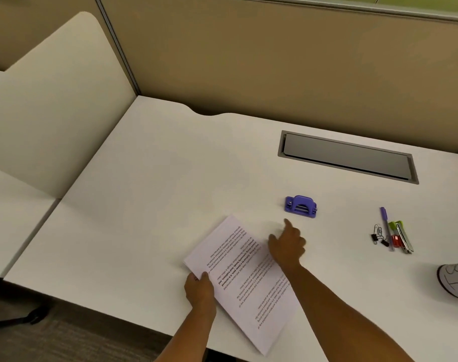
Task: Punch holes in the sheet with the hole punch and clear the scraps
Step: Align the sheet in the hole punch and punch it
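Observation:
A printed sheet stack (238, 280) lies slanted on the white desk (149, 194), its text upside down to me. My left hand (199, 288) grips the stack's left edge with thumb on top. My right hand (288, 244) hovers over the stack's right edge, fingers apart, index finger stretched toward the purple hole punch (300, 206). The punch stands upright on the desk, a short gap beyond that fingertip, untouched.
At the right lie a purple pen (386, 226), a green and silver stapler (403, 237), a red item and some clips (377, 233). A grey cable hatch (348, 156) is set into the desk's back. Partition walls close the back and left. A shoe (455, 279) shows at the right edge.

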